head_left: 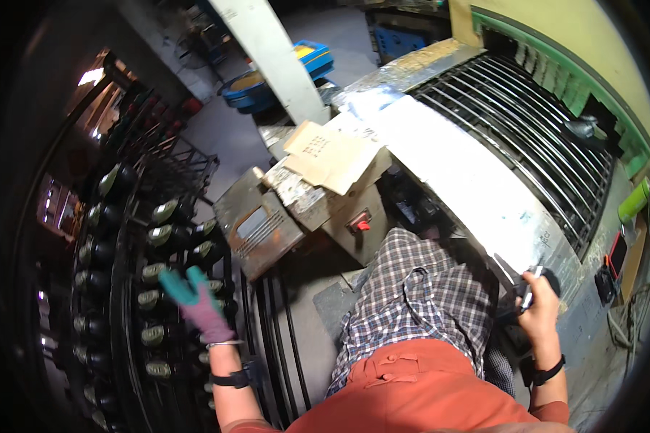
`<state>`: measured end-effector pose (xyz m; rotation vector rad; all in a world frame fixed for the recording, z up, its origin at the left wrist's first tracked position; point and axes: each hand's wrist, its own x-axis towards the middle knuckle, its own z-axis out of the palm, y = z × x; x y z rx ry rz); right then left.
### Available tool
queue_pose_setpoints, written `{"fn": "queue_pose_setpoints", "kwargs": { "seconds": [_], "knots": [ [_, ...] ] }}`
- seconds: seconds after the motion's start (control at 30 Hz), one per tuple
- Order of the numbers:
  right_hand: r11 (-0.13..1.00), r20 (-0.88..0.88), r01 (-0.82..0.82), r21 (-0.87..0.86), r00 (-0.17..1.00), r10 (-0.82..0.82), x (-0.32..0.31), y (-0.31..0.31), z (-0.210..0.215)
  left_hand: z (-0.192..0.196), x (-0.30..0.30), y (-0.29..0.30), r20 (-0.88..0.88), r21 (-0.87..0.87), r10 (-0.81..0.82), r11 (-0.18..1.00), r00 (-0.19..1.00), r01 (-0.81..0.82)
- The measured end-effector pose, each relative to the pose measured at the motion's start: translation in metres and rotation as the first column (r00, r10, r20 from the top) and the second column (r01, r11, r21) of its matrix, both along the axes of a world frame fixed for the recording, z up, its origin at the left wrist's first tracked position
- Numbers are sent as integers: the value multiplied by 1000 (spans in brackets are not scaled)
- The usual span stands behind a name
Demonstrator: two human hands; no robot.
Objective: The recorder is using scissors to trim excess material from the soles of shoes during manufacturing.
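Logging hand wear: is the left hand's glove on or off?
On: the teal-and-pink glove covers the left hand; bare skin shows beyond its cuff.

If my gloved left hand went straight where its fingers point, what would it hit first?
Your left hand would probably meet a rounded black item with a pale label, though depth is unclear.

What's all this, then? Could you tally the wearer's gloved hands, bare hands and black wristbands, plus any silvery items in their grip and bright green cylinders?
Gloved hand (left): 1
Bare hand (right): 1
Black wristbands: 2
Silvery item, in the right grip: 1
Bright green cylinder: 1
Total: 6
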<state>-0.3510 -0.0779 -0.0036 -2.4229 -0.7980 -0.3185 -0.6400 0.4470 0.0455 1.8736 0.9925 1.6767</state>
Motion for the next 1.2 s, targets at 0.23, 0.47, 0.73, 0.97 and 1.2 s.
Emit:
{"fn": "queue_pose_setpoints", "kwargs": {
  "seconds": [0.23,0.47,0.73,0.97,1.2],
  "knots": [
    [912,-48,406,-61,911,-408,14,-112,-7,15,273,-142,-300,-322,-833,548,465,772],
    [855,-101,517,-24,850,-517,-3,-173,-40,9,523,-310,-696,-287,-712,155,-94,945],
    [881,-75,464,-92,879,-471,-18,-192,-76,-56,756,-446,-929,-79,-371,174,-9,982],
    [778,-676,622,-87,537,-505,-16,-189,-54,-74,861,-534,-969,-34,-244,293,41,955],
    [910,-190,338,-238,903,-385,-25,-198,-72,-93,829,-532,-980,-176,-147,297,-137,938]
  ]
}}
